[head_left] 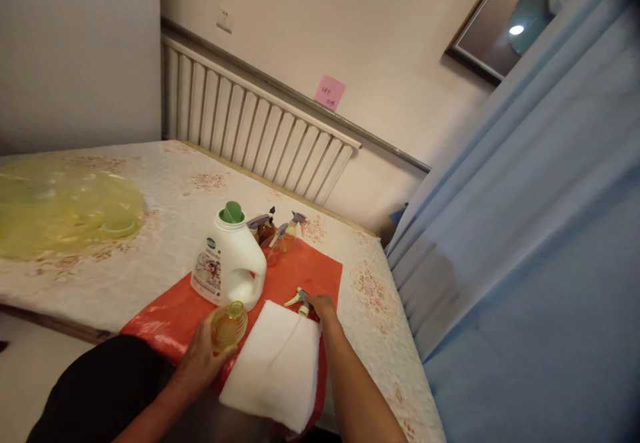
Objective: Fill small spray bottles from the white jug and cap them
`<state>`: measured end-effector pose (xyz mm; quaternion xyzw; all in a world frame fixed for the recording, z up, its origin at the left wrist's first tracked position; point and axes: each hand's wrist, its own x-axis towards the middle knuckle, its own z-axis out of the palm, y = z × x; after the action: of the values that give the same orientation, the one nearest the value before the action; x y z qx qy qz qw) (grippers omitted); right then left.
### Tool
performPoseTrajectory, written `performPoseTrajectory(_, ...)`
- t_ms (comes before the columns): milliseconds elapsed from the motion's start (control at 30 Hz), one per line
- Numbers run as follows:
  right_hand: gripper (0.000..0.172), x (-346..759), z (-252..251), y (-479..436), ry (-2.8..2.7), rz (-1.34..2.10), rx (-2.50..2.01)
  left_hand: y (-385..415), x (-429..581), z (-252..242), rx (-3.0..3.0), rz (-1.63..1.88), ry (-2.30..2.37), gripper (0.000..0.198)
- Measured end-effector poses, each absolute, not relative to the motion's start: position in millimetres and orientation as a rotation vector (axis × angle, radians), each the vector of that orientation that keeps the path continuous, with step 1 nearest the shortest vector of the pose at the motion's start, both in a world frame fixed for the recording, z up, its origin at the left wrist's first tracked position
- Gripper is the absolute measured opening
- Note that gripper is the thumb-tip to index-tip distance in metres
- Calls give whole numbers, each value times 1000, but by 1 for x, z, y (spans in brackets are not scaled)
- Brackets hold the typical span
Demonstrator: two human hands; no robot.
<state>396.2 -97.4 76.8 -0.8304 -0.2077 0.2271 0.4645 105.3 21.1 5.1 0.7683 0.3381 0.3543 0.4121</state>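
Observation:
My left hand [204, 355] is wrapped round a yellow ribbed spray bottle [230, 326], its neck open and without a head. In my right hand [321, 307] is a spray head [302, 299] with a white trigger; its thin tube slants down over a white folded cloth [277, 363]. Just beyond the bottle stands a large white jug [231, 263] with a side handle and a green piece in its mouth. Under these lies a red sheet [305, 266]. Behind the jug, several spray bottles [287, 233] stand close together, partly hidden by it.
The bed [170, 183] has a flowered cover. At its left lies a crumpled yellow transparent plastic thing [70, 209]. A radiator [250, 113] runs along the wall under a pink note [329, 92]. A blue curtain [520, 229] hangs at the right.

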Motion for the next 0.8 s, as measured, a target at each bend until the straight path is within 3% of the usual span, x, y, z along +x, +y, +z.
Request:
performPoseTrajectory(267,24,385,107,-109,-313,563,-1910,20,106,7,1921,894,834,76)
performPoseTrajectory(467,39,361,157,-111,-445,363,-1688,17,105,13,1911,897,829,73)
performPoseTrajectory(800,28,296,248,-107,-696,151,-1461,12,101,25,1863,954,806,70)
